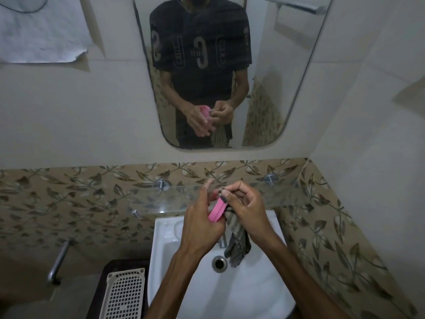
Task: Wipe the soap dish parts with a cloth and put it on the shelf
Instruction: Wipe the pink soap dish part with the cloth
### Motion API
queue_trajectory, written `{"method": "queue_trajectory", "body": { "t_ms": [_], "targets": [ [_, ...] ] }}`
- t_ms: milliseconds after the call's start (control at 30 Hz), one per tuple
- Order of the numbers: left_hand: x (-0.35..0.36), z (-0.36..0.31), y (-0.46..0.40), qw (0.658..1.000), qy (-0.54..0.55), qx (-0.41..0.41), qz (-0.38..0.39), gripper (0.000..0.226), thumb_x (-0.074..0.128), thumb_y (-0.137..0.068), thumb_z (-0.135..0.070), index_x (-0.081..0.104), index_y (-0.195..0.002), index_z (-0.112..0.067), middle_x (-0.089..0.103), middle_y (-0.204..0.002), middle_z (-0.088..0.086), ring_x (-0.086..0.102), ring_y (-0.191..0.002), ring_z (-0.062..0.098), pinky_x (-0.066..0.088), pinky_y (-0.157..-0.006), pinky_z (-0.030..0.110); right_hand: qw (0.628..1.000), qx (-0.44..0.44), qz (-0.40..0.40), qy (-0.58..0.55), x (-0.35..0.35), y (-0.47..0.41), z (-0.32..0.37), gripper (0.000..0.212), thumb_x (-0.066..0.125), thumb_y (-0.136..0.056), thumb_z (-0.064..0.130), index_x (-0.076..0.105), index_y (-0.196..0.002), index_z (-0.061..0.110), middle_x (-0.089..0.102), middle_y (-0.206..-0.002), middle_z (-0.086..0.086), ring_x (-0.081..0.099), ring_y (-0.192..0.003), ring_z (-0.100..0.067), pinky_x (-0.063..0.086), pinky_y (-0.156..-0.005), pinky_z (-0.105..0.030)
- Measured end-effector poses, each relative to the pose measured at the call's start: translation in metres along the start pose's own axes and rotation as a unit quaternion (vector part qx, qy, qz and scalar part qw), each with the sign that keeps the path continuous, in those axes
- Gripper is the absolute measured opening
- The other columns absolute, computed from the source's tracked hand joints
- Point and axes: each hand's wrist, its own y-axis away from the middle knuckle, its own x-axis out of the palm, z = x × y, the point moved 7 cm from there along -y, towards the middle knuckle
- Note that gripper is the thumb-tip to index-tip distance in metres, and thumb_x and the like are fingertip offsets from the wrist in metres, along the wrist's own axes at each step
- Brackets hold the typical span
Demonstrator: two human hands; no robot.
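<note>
My left hand (200, 222) holds a pink soap dish part (216, 212) on edge above the white sink (174, 229), its fingers wrapped behind it. My right hand (246, 208) pinches a grey striped cloth (238, 242) against the top end of the pink part. The rest of the cloth hangs down over the basin. A glass shelf (165, 203) runs along the wall just behind both hands, held by round metal brackets. The mirror above reflects the same grip.
The sink's drain (219, 263) and a metal tap (222, 241) sit below the hanging cloth. A white perforated plastic basket (124, 295) stands on a dark surface left of the sink. A metal pipe (58, 261) juts from the left wall. Leaf-patterned tiles line the wall.
</note>
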Motion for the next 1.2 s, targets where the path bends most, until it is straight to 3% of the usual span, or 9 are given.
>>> {"method": "queue_trajectory", "body": {
  "t_ms": [200,333,467,567,700,833,967,1100,1200],
  "targets": [
    [-0.001,0.01,0.001,0.996,-0.017,-0.068,0.054,0.055,0.069,-0.09,-0.024,0.052,-0.141,-0.04,0.074,-0.105,-0.007,0.071,-0.087,0.013,0.062,-0.078,0.041,0.994,-0.081,-0.011,0.069,0.001,0.01,0.013,0.005,0.072,-0.092,0.021,0.072,-0.093,0.025,0.074,-0.093,0.007,0.072,-0.092,-0.014,0.057,-0.083,-0.023],
    [0.008,0.016,0.001,0.955,0.115,-0.132,0.241,0.066,0.075,-0.084,-0.012,0.051,-0.14,-0.037,0.07,-0.115,-0.021,0.068,-0.105,0.001,0.056,-0.078,0.014,0.961,-0.182,0.047,0.203,0.015,0.019,0.033,0.012,0.078,-0.087,0.007,0.072,-0.094,0.016,0.074,-0.097,0.003,0.072,-0.094,-0.013,0.059,-0.085,-0.029],
    [0.004,0.019,0.0,0.912,0.168,-0.163,0.336,0.102,0.07,-0.07,0.0,0.032,-0.158,-0.034,0.054,-0.146,-0.012,0.06,-0.128,0.007,0.056,-0.102,0.036,0.928,-0.253,0.089,0.257,0.033,0.037,0.043,0.01,0.079,-0.085,0.001,0.073,-0.092,0.005,0.075,-0.093,-0.004,0.071,-0.088,-0.014,0.056,-0.082,-0.023],
    [0.009,0.019,0.003,0.908,0.173,-0.162,0.346,0.099,0.072,-0.064,-0.01,0.038,-0.15,-0.043,0.056,-0.139,-0.002,0.063,-0.112,0.012,0.056,-0.09,0.04,0.93,-0.25,0.096,0.25,0.032,0.04,0.045,0.011,0.079,-0.084,-0.003,0.073,-0.093,0.002,0.075,-0.093,-0.006,0.071,-0.089,-0.015,0.058,-0.082,-0.028],
    [0.014,0.02,0.007,0.918,0.175,-0.16,0.319,0.065,0.066,-0.06,-0.028,0.062,-0.114,-0.063,0.07,-0.097,-0.027,0.063,-0.084,-0.007,0.051,-0.067,0.017,0.936,-0.238,0.087,0.246,0.029,0.043,0.046,0.013,0.081,-0.084,0.001,0.077,-0.096,0.005,0.073,-0.104,-0.005,0.069,-0.1,-0.012,0.059,-0.088,-0.031],
    [0.022,0.012,0.003,0.928,0.182,-0.157,0.286,0.045,0.068,-0.064,-0.021,0.069,-0.097,-0.052,0.069,-0.083,-0.023,0.063,-0.075,-0.006,0.05,-0.064,0.014,0.957,-0.166,-0.02,0.235,0.009,0.025,0.049,0.012,0.084,-0.084,0.01,0.079,-0.095,0.012,0.067,-0.105,-0.001,0.066,-0.099,-0.009,0.058,-0.086,-0.023],
    [0.027,0.018,0.008,0.93,0.215,-0.181,0.238,0.046,0.069,-0.069,-0.008,0.063,-0.115,-0.012,0.066,-0.094,0.004,0.061,-0.088,0.022,0.052,-0.077,0.035,0.961,-0.129,-0.041,0.242,0.008,0.011,0.051,0.008,0.083,-0.086,0.013,0.079,-0.093,0.012,0.072,-0.094,0.002,0.068,-0.091,-0.009,0.058,-0.083,-0.025],
    [0.025,0.013,0.012,0.895,0.302,-0.194,0.265,0.05,0.072,-0.07,-0.01,0.074,-0.117,-0.028,0.077,-0.109,0.002,0.072,-0.101,0.018,0.059,-0.085,0.031,0.968,-0.09,0.0,0.234,0.013,0.021,0.039,0.007,0.082,-0.087,0.017,0.08,-0.093,0.018,0.075,-0.095,0.006,0.072,-0.091,-0.008,0.06,-0.084,-0.026],
    [0.022,0.013,0.007,0.9,0.313,-0.182,0.242,0.078,0.065,-0.067,0.009,0.058,-0.14,-0.019,0.07,-0.125,0.014,0.069,-0.106,0.029,0.058,-0.08,0.04,0.972,-0.091,0.016,0.216,0.017,0.031,0.028,0.011,0.083,-0.085,0.01,0.08,-0.092,0.017,0.075,-0.1,0.008,0.072,-0.097,-0.008,0.057,-0.088,-0.018]
  ]
}}
